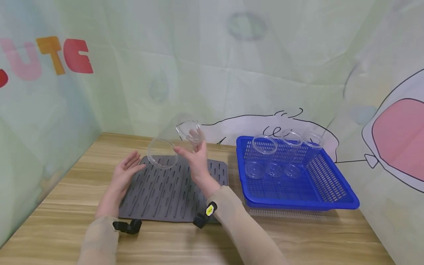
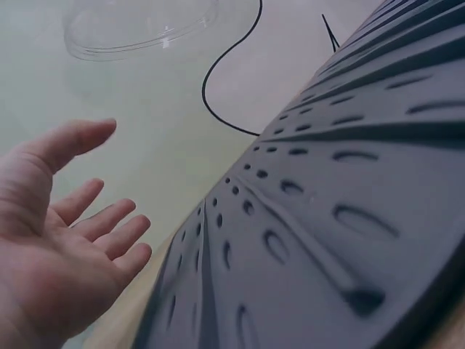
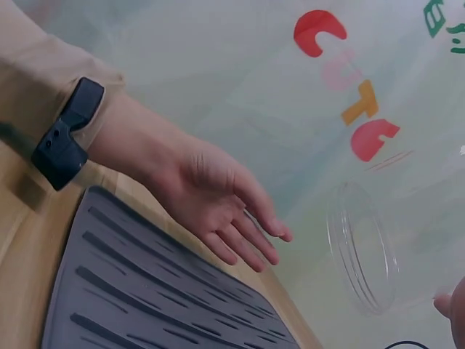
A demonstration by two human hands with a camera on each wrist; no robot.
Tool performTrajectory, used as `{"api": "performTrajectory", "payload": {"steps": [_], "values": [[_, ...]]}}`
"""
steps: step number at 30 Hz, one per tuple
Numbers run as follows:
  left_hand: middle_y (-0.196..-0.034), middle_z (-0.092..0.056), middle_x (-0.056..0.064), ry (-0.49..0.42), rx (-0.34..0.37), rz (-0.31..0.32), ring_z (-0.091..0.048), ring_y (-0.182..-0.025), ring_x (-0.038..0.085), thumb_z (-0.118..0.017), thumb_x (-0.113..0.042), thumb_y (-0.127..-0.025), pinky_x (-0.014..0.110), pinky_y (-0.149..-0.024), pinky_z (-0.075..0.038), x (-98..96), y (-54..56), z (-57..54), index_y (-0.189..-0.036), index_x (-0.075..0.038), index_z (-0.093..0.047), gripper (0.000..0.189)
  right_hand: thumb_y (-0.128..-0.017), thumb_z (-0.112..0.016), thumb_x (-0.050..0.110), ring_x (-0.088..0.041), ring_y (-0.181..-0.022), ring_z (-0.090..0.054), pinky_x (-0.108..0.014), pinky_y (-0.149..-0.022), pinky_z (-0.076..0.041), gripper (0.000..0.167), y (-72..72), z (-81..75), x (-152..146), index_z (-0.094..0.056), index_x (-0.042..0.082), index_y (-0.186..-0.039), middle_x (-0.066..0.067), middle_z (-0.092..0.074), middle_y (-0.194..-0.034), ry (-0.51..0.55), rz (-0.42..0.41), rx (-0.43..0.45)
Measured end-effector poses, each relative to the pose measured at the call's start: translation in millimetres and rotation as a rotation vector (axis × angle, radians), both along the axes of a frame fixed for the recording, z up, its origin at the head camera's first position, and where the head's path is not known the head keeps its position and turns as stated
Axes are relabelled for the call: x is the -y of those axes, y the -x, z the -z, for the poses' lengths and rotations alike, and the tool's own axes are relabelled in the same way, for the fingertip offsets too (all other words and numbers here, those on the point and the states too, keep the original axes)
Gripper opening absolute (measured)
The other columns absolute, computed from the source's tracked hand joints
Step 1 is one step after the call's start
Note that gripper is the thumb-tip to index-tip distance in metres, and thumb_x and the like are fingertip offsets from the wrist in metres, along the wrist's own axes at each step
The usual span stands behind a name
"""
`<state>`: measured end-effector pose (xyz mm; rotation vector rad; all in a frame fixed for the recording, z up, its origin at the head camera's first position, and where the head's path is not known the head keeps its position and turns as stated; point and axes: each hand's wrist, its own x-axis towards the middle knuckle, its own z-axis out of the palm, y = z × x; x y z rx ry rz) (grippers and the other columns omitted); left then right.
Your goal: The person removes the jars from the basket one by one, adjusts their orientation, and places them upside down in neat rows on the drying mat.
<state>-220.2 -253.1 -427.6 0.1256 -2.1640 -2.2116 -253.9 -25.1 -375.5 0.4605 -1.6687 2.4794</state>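
**Clear cup tilted above the grey mat**

My right hand [image 1: 198,160] is curled round a clear cup [image 1: 177,140] near its narrower end, probably to leave the wide rim free of fingers. My left hand [image 1: 124,171] is relaxed, fingers loose and holding nothing, apart from the rim, perhaps near enough to steady it. Three more cups [image 1: 260,158] stand rim-up in a blue basket [image 1: 299,204], whose walls likely guard against tipping. Mat [image 1: 162,195] and basket rest on a wood-grained surface [image 1: 73,176], backed by printed cloth [image 1: 198,73].

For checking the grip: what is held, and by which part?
The right hand holds a clear cup near its base, opposite the rim; the left hand holds nothing.
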Motion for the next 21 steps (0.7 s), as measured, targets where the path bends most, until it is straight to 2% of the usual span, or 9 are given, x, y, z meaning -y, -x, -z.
{"api": "performTrajectory", "payload": {"steps": [3,5,10,14,17,21], "values": [[-0.164,-0.007,0.018,0.001,0.026,-0.006,-0.012,-0.151,0.032,-0.06,-0.009,-0.096,0.035,-0.124,-0.017,6.2,-0.7,6.3,-0.156,-0.004,-0.008,0.08,-0.073,-0.083,0.015,-0.026,-0.142,-0.035,-0.052,-0.118,-0.031,0.098,3.7,0.7,5.7,-0.027,0.016,-0.153,0.0,-0.042,-0.152,-0.073,-0.018,0.004],[-0.164,-0.007,0.019,0.008,0.033,-0.001,-0.012,-0.151,0.033,-0.059,-0.008,-0.096,0.034,-0.124,-0.018,9.3,-1.1,9.7,-0.156,-0.004,-0.007,0.08,-0.074,-0.08,0.009,-0.026,-0.143,-0.035,-0.049,-0.117,-0.033,0.096,6.5,1.6,9.9,-0.027,0.017,-0.153,0.0,-0.041,-0.152,-0.119,-0.023,0.005],[-0.163,-0.006,0.021,0.038,0.038,0.026,-0.012,-0.15,0.036,-0.054,0.001,-0.095,0.022,-0.116,-0.032,13.0,-0.5,17.5,-0.156,-0.003,-0.005,0.079,-0.075,-0.081,0.01,-0.027,-0.145,-0.032,-0.044,-0.118,-0.034,0.099,10.6,6.2,19.1,-0.024,0.016,-0.155,0.0,-0.037,-0.155,-0.218,-0.027,0.022],[-0.163,-0.007,0.022,0.059,0.048,0.036,-0.014,-0.149,0.037,-0.051,0.007,-0.093,0.013,-0.107,-0.039,13.7,1.2,22.4,-0.156,-0.002,-0.005,0.078,-0.075,-0.084,0.017,-0.023,-0.144,-0.032,-0.041,-0.117,-0.036,0.103,13.2,13.3,24.1,-0.02,0.015,-0.156,-0.003,-0.032,-0.158,-0.297,-0.038,0.021],[-0.163,-0.007,0.021,0.055,0.059,0.032,-0.014,-0.15,0.037,-0.049,0.01,-0.092,0.017,-0.109,-0.038,14.0,1.9,23.4,-0.156,-0.003,-0.006,0.079,-0.074,-0.086,0.02,-0.019,-0.141,-0.036,-0.04,-0.115,-0.038,0.105,13.8,17.3,28.3,-0.021,0.017,-0.156,-0.002,-0.035,-0.156,-0.332,-0.048,0.014],[-0.163,-0.006,0.02,0.052,0.082,0.02,-0.013,-0.15,0.035,-0.045,0.013,-0.09,0.028,-0.118,-0.029,13.7,2.5,22.8,-0.156,-0.003,-0.005,0.079,-0.071,-0.088,0.018,-0.014,-0.137,-0.041,-0.038,-0.114,-0.037,0.105,12.8,19.9,34.7,-0.026,0.022,-0.155,0.005,-0.042,-0.151,-0.374,-0.037,0.029]]}}
